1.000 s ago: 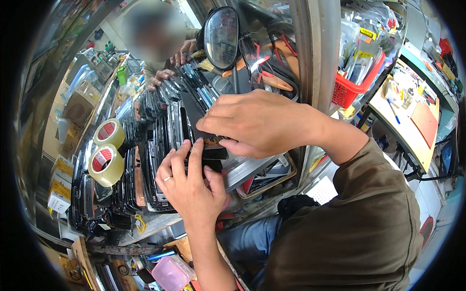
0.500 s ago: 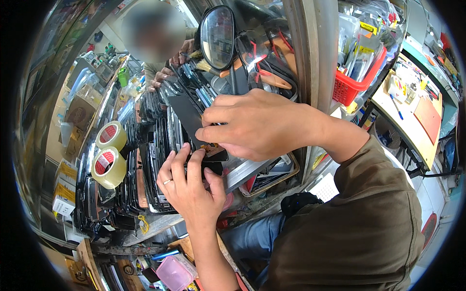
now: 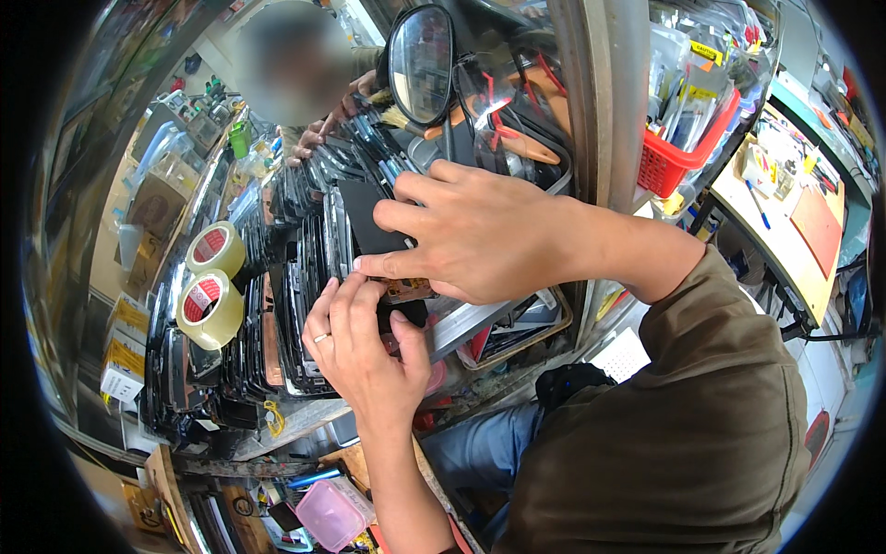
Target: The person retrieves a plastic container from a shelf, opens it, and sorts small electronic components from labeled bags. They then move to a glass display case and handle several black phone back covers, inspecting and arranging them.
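Long rows of thin dark panels that look like phone screens [image 3: 309,268] stand on edge, packed closely together. A flat black panel [image 3: 362,214] rises among them beside my right hand [image 3: 484,231]. That hand reaches in from the right, its index finger stretched to the panels by my left fingertips and the other fingers bent but apart. My left hand [image 3: 374,346], wearing a ring, rests its fingertips on the row's near end, thumb spread away. Between the hands shows a coppery-brown panel [image 3: 406,289] above a dark piece. Its lower part is hidden by my fingers.
Two tape rolls [image 3: 210,309] lie on the panels at left. A round-edged mirror [image 3: 420,65] stands behind my right hand, near orange-handled tools [image 3: 526,148]. A metal bar [image 3: 480,323] runs beside the row. To the right are a red basket [image 3: 683,157] and a workbench [image 3: 784,249].
My right index finger has stretched out toward my left fingertips. My left fingers have drawn closer together. The whole view has shifted slightly.
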`<state>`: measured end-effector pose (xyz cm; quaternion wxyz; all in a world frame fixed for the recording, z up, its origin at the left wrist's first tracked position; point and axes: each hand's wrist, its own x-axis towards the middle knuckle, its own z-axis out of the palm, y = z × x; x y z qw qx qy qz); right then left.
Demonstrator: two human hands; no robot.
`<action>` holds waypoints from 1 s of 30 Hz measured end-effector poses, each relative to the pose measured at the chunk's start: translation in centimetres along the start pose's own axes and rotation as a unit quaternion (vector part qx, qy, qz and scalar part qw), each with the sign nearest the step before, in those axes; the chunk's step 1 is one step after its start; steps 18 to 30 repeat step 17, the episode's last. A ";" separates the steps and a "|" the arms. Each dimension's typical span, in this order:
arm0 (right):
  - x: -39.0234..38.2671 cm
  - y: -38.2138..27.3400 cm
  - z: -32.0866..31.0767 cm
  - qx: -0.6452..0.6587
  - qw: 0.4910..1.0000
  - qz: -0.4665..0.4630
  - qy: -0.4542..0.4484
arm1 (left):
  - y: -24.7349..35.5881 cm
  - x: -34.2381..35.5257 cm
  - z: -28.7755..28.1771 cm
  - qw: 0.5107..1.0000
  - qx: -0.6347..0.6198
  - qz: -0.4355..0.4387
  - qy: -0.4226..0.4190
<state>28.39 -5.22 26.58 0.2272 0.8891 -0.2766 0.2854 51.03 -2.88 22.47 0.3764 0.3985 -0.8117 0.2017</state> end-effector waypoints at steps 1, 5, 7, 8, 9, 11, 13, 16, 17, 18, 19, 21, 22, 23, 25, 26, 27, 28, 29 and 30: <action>0.0 0.0 0.0 0.001 1.000 -0.002 0.001 | 0.0 -0.1 0.0 1.000 -0.002 -0.003 0.000; 0.2 0.2 -0.1 0.025 1.000 0.011 -0.006 | -0.2 -0.3 0.1 0.999 -0.029 -0.024 0.011; 0.3 0.3 -0.2 0.061 0.998 0.025 0.002 | -0.3 -0.4 0.1 0.999 -0.040 -0.020 0.019; 0.3 0.2 -0.2 0.070 0.997 0.031 0.000 | -0.4 -0.4 0.1 0.999 -0.036 -0.027 0.015; 0.3 0.2 -0.3 0.079 0.996 0.037 -0.003 | -0.3 -0.5 0.1 0.999 -0.034 -0.030 0.014; 0.3 0.2 -0.3 0.079 0.996 0.040 0.021 | -0.2 -0.5 0.1 0.999 -0.037 -0.034 0.014; 0.4 0.0 -0.2 0.061 0.995 0.034 0.073 | -0.2 -0.4 0.1 0.998 -0.046 -0.037 0.018; 0.5 0.0 -0.1 0.050 0.998 0.028 -0.032 | -0.2 -0.4 0.0 0.999 -0.036 -0.035 0.014; 0.6 0.0 0.0 0.049 0.998 0.024 -0.034 | -0.2 -0.4 -0.1 0.999 -0.033 -0.037 0.002; 0.6 0.0 0.0 0.049 0.998 0.024 -0.034 | -0.2 -0.4 -0.1 0.999 -0.033 -0.037 0.002; 0.6 0.0 0.0 0.049 0.998 0.024 -0.034 | -0.2 -0.4 -0.1 0.999 -0.033 -0.037 0.002; 0.6 0.0 0.0 0.049 0.998 0.024 -0.034 | -0.2 -0.4 -0.1 0.999 -0.033 -0.037 0.002; 0.6 0.0 0.0 0.049 0.998 0.024 -0.034 | -0.2 -0.4 -0.1 0.999 -0.033 -0.037 0.002; 0.6 0.0 0.0 0.049 0.998 0.024 -0.034 | -0.2 -0.4 -0.1 0.999 -0.033 -0.037 0.002; 0.6 0.0 0.0 0.049 0.998 0.024 -0.034 | -0.2 -0.4 -0.1 0.999 -0.033 -0.037 0.002; 0.6 0.0 0.0 0.049 0.998 0.024 -0.034 | -0.2 -0.4 -0.1 0.999 -0.033 -0.037 0.002; 0.6 0.0 0.0 0.049 0.998 0.024 -0.034 | -0.2 -0.4 -0.1 0.999 -0.033 -0.037 0.002; 0.6 0.0 0.0 0.049 0.998 0.024 -0.034 | -0.2 -0.4 -0.1 0.999 -0.033 -0.037 0.002; 0.6 0.0 0.0 0.049 0.998 0.024 -0.034 | -0.2 -0.4 -0.1 0.999 -0.033 -0.037 0.002; 0.6 0.0 0.0 0.049 0.998 0.024 -0.034 | -0.2 -0.4 -0.1 0.999 -0.033 -0.037 0.002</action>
